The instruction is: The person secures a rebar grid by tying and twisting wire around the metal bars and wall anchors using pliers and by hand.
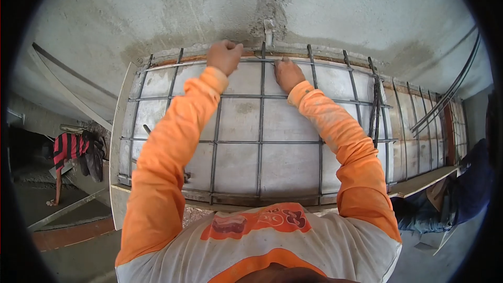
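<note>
A grid of dark steel bars [261,118] lies over pale boards [285,120] in a shallow form against the wall. At the grid's far edge, my left hand [224,56] is closed, its fingers pinched together; what they hold, if anything, is too small to tell. My right hand [288,74] is also closed, its curled fingers by the far crossbar, just right of a long bar. Whatever it grips is hidden.
A grey plastered wall [325,10] with a pipe stub [269,34] rises behind the form. On the left a person in a striped shirt [70,145] bends down; another person [474,178] is at the right. Bent bars [450,91] stick out at right.
</note>
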`<action>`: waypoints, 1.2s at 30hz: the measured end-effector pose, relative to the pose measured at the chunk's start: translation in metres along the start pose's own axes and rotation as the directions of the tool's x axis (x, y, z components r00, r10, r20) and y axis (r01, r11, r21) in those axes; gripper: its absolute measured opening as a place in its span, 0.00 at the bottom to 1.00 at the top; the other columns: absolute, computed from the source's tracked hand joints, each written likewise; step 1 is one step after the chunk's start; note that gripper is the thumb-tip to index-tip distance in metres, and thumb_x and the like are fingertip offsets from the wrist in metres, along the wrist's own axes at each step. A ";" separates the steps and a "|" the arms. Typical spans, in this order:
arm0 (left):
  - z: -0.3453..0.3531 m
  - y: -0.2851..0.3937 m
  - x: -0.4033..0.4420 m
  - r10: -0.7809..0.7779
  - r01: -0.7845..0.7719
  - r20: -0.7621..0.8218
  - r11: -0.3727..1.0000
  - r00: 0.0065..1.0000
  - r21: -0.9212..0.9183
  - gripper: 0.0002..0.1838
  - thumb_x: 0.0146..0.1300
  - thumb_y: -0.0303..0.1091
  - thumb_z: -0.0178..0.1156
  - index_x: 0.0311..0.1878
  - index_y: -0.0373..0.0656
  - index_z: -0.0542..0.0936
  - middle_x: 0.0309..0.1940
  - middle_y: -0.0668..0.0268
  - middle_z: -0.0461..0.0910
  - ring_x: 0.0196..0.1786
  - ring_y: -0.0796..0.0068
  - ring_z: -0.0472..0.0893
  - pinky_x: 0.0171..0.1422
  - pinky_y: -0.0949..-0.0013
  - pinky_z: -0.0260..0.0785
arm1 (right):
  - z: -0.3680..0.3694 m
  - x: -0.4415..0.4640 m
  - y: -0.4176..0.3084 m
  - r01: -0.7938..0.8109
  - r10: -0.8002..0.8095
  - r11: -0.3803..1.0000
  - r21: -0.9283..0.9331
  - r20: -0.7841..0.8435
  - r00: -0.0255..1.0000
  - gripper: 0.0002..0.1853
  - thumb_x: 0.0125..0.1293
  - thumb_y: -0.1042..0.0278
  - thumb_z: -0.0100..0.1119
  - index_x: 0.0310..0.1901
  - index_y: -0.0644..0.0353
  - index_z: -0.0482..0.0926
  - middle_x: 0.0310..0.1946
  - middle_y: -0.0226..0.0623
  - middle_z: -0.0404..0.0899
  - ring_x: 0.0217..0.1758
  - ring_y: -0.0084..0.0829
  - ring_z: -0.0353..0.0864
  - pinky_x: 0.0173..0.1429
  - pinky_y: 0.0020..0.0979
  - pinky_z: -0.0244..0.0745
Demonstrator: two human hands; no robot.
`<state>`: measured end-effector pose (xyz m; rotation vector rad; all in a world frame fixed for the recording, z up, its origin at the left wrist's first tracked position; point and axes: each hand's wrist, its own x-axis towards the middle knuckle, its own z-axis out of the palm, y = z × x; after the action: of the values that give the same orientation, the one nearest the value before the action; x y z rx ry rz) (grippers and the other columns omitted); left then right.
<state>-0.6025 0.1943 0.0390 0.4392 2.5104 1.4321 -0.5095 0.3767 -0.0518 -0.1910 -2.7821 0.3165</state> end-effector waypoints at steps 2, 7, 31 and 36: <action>0.020 -0.029 0.039 0.119 -0.113 -0.008 0.959 0.993 0.260 0.21 0.58 0.49 0.56 0.38 0.39 0.83 0.33 0.56 0.83 0.40 0.57 0.81 0.47 0.57 0.71 | -0.001 0.000 0.006 -0.008 0.008 1.000 0.006 0.016 1.000 0.08 0.61 0.71 0.49 0.35 0.64 0.76 0.36 0.54 0.77 0.38 0.52 0.79 0.42 0.45 0.76; 0.052 -0.024 0.058 -0.074 0.037 0.024 0.725 0.997 0.688 0.24 0.61 0.53 0.52 0.47 0.43 0.81 0.49 0.58 0.79 0.55 0.58 0.76 0.60 0.55 0.64 | -0.020 -0.010 0.014 -0.070 0.069 0.998 0.006 0.103 0.992 0.08 0.60 0.71 0.49 0.38 0.64 0.75 0.35 0.54 0.77 0.38 0.53 0.78 0.42 0.47 0.75; 0.079 -0.071 0.056 0.374 -0.360 0.201 0.927 0.905 -0.104 0.14 0.58 0.32 0.59 0.45 0.34 0.81 0.41 0.59 0.83 0.47 0.73 0.79 0.53 0.71 0.68 | -0.071 0.100 -0.025 0.478 -0.469 0.827 -0.295 0.106 0.877 0.06 0.57 0.65 0.56 0.30 0.56 0.80 0.33 0.36 0.79 0.39 0.38 0.81 0.43 0.40 0.75; 0.078 -0.064 0.053 0.337 -0.329 0.135 0.941 0.932 -0.074 0.14 0.58 0.35 0.58 0.44 0.38 0.82 0.40 0.54 0.82 0.43 0.65 0.81 0.50 0.68 0.70 | -0.067 0.112 -0.038 0.541 -0.540 0.699 -0.468 0.151 0.828 0.07 0.55 0.64 0.58 0.35 0.52 0.81 0.37 0.32 0.81 0.47 0.31 0.77 0.52 0.37 0.67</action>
<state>-0.6355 0.2446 -0.0572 0.9637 2.3582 1.5079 -0.5955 0.3718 0.0538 0.5185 -2.6990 -0.5545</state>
